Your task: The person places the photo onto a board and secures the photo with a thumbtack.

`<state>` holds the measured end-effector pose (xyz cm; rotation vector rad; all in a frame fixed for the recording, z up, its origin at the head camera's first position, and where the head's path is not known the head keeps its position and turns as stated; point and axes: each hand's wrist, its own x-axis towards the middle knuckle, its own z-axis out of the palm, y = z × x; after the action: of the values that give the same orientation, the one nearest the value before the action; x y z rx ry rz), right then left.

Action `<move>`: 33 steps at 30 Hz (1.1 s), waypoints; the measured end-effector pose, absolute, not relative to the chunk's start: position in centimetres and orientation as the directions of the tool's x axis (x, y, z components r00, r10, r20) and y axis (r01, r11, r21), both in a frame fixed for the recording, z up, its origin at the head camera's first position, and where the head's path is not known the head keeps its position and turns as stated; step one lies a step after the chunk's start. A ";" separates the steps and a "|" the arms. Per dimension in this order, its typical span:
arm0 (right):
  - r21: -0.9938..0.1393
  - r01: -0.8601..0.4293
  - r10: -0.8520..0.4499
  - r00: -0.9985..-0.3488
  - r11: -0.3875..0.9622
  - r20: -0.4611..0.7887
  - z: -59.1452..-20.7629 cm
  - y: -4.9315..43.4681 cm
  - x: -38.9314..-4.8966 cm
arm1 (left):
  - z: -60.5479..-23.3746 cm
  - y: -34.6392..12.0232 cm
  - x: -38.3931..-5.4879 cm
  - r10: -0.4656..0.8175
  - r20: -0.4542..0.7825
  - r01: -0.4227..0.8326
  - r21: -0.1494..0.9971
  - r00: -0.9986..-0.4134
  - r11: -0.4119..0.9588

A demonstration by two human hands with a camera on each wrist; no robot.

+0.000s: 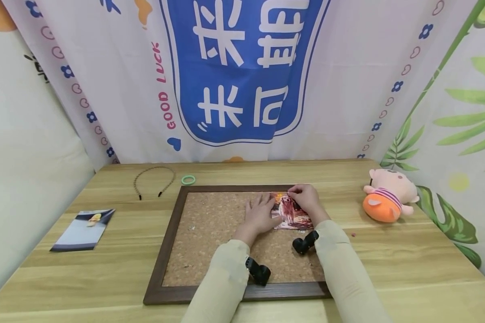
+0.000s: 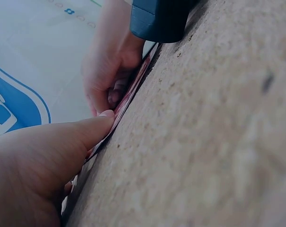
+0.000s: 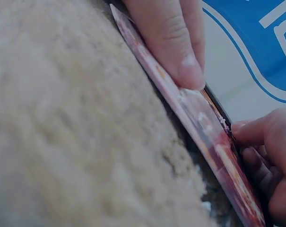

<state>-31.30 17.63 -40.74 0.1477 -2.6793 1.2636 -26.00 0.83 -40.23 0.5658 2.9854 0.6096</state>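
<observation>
A glossy photo of a reddish-brown dog [image 1: 288, 211] lies on the upper right part of the framed cork board [image 1: 218, 233]. My left hand [image 1: 260, 214] is spread flat over the cork at the photo's left side. In the right wrist view its thumb [image 3: 187, 71] presses on the picture's face. The fingers of my right hand [image 1: 305, 199] are curled at the photo's top edge, pinching there. Its fingertips [image 3: 242, 130] hide whatever small thing may be between them. One lengthwise edge of the photo [image 2: 128, 97] looks slightly raised off the cork.
On the table's left lies another photo card [image 1: 82, 231]. A headband [image 1: 153, 168] and a green ring [image 1: 188, 180] are behind the board. A pink plush pig [image 1: 390, 195] sits at the right, with a tiny red bit [image 1: 353, 234] nearer me. Hanging cloth [image 1: 242, 148] borders the table.
</observation>
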 end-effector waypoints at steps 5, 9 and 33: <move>-0.743 -0.147 -0.014 -0.983 0.653 0.182 -40.6 17.6 -31.3 | -40.2 0.8 -26.1 0.358 0.031 0.342 0.379 -0.933 0.859; -0.707 -0.164 -0.046 -0.982 0.688 0.184 -40.3 17.4 -31.1 | -40.3 0.8 -26.0 0.358 0.026 0.340 0.382 -0.933 0.859; -0.745 -0.181 -0.038 -0.978 0.642 0.205 -40.7 17.6 -31.2 | -40.2 0.8 -26.0 0.356 0.024 0.338 0.378 -0.934 0.862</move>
<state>-31.15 17.58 -40.73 0.1812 -2.6890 1.2490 -25.99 0.82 -40.15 0.5569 2.9857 0.5933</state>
